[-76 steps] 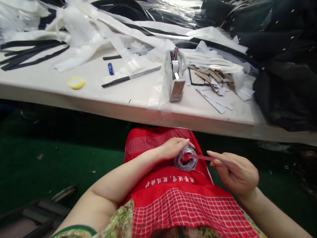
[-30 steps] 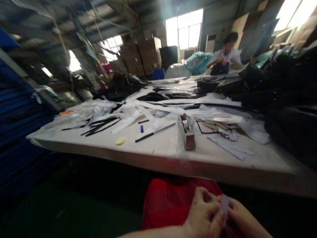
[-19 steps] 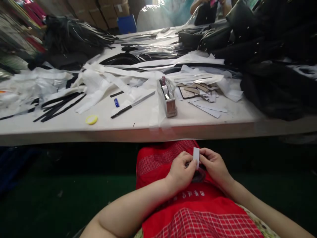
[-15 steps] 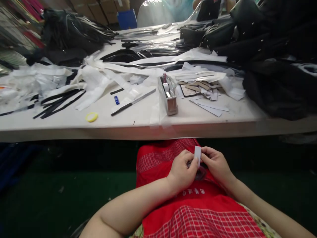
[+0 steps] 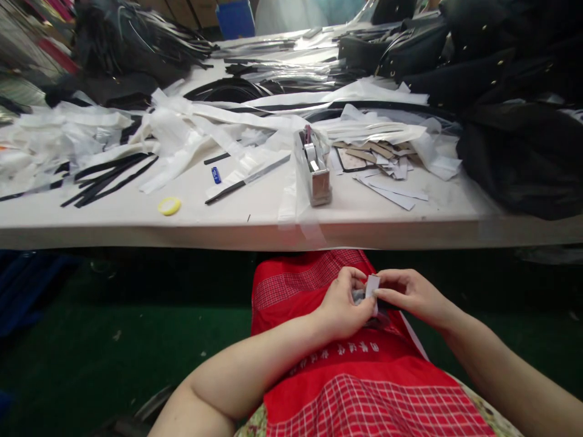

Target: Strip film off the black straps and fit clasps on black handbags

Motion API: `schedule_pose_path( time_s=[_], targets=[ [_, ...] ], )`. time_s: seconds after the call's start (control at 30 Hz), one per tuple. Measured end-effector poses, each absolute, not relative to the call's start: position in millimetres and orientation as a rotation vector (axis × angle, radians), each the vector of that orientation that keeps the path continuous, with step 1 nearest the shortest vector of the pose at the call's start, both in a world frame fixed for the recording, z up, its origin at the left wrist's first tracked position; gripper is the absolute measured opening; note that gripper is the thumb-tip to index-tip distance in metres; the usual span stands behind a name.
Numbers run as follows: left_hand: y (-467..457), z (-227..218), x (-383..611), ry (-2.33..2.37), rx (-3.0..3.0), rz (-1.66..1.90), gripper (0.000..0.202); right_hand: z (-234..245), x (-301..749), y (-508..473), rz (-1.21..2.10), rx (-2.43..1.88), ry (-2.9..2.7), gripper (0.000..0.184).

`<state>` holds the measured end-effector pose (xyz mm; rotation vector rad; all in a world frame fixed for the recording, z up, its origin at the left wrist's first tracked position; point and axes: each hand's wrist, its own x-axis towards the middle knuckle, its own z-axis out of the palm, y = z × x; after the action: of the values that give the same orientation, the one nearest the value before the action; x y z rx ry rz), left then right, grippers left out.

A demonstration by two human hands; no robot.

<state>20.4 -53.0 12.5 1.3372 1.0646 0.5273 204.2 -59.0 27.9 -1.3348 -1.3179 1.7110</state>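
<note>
Over my lap, my left hand (image 5: pixel 346 306) is closed, with its thumb against a small white strip (image 5: pixel 372 284), which looks like paper or card. A greyish, partly see-through piece (image 5: pixel 359 296) shows between its fingers; I cannot make out what it is. From the other side my right hand (image 5: pixel 412 296) pinches at the strip's right edge with thumb and fingertips. Below the hands, something dark and shiny lies partly hidden on the red apron (image 5: pixel 314 370). A long pale edge (image 5: pixel 414 337) shows beside the apron under my right wrist.
On the white table (image 5: pixel 255 227) ahead stands a tape dispenser (image 5: pixel 316 176). Left of it lie a yellow ring (image 5: pixel 169 206), a small blue item (image 5: pixel 215 175) and black strips (image 5: pixel 109 179). Paper scraps (image 5: pixel 387 158) and black bags (image 5: pixel 514 158) are on the right.
The white strip and both hands have shifted slightly right. My right hand's fingers have come farther out from the strip, and more of the grey piece shows in my left hand.
</note>
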Motion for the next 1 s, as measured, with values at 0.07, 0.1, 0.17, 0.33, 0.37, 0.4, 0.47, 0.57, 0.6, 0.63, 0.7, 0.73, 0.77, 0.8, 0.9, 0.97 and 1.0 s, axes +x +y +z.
schedule_pose_path(
  time_s=[0.07, 0.1, 0.17, 0.33, 0.37, 0.4, 0.47, 0.57, 0.6, 0.63, 0.7, 0.73, 0.77, 0.8, 0.9, 0.97, 1.0],
  targets=[
    [-52, 13, 21, 1.041, 1.344, 0.476, 0.03, 30, 207, -54, 1.769, -1.368, -1.396, 0.031],
    [-51, 14, 20, 1.037, 1.361, 0.437, 0.03, 31, 207, -52, 1.787, -1.377, -1.426, 0.031],
    [-47, 17, 18, 1.041, 1.443, 0.333, 0.032, 33, 207, -49, 1.72, -1.396, -1.532, 0.026],
    [-36, 19, 10, 0.879, 1.376, 0.171, 0.026, 35, 208, -53, 1.017, -1.276, -2.119, 0.02],
    [-35, 17, 9, 0.846, 1.268, 0.198, 0.025, 35, 209, -55, 0.904, -1.211, -2.225, 0.026],
    [-34, 15, 9, 0.828, 1.164, 0.242, 0.025, 34, 211, -57, 0.815, -1.159, -2.315, 0.031],
    [-32, 11, 8, 0.8, 0.998, 0.333, 0.027, 31, 214, -60, 0.67, -1.118, -2.456, 0.041],
    [-28, 9, 9, 0.734, 0.767, 0.433, 0.024, 25, 218, -63, 0.498, -1.132, -2.563, 0.05],
    [-27, 9, 9, 0.732, 0.697, 0.465, 0.023, 23, 218, -63, 0.449, -1.131, -2.579, 0.051],
    [-26, 8, 9, 0.741, 0.646, 0.494, 0.024, 22, 218, -62, 0.41, -1.128, -2.593, 0.053],
    [-25, 8, 10, 0.757, 0.598, 0.535, 0.029, 21, 216, -61, 0.361, -1.122, -2.604, 0.057],
    [-24, 7, 9, 0.751, 0.599, 0.541, 0.033, 21, 214, -60, 0.353, -1.121, -2.595, 0.058],
    [-23, 7, 8, 0.741, 0.603, 0.547, 0.036, 21, 212, -59, 0.358, -1.122, -2.575, 0.06],
    [-22, 7, 7, 0.729, 0.605, 0.554, 0.039, 21, 209, -58, 0.378, -1.127, -2.547, 0.061],
    [-19, 10, 3, 0.712, 0.596, 0.606, 0.043, 20, 200, -57, 0.466, -1.157, -2.467, 0.062],
    [-18, 12, 0, 0.692, 0.571, 0.629, 0.043, 18, 194, -57, 0.487, -1.177, -2.447, 0.064],
    [-17, 13, -1, 0.684, 0.561, 0.638, 0.042, 17, 192, -57, 0.482, -1.181, -2.448, 0.066]
  ],
)
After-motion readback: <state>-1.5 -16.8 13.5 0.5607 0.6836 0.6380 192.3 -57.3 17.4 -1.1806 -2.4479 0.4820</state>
